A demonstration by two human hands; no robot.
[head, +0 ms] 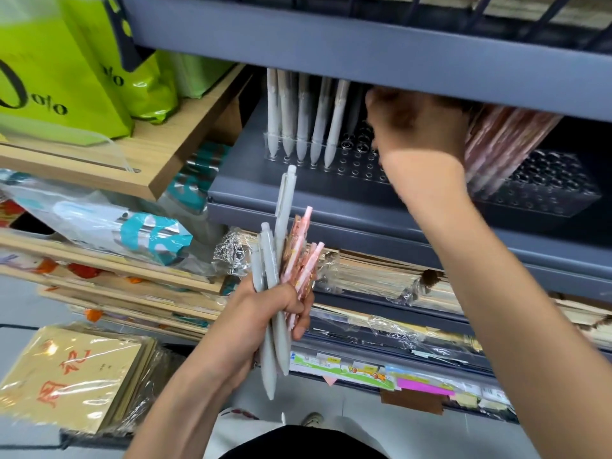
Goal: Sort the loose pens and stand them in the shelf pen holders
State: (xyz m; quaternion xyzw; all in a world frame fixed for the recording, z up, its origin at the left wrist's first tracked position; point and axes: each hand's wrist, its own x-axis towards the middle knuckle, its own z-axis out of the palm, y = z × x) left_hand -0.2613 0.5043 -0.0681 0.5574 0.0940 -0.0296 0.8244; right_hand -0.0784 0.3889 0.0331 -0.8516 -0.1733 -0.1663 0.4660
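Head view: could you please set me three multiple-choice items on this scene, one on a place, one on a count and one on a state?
1. Where do the pale grey pens stand? A. In a cardboard box. B. In the clear holder on the grey shelf. C. On a table.
2. How many fill the holder's front row? A. Two. B. Nine. C. Five.
3. What is the left hand doing? A. Gripping a bundle of grey and pink pens. B. Hanging empty. C. Pressing the shelf.
Answers: 1 B, tips sit in its holes; 2 C, five stand side by side; 3 A, its grip wraps the bundle.
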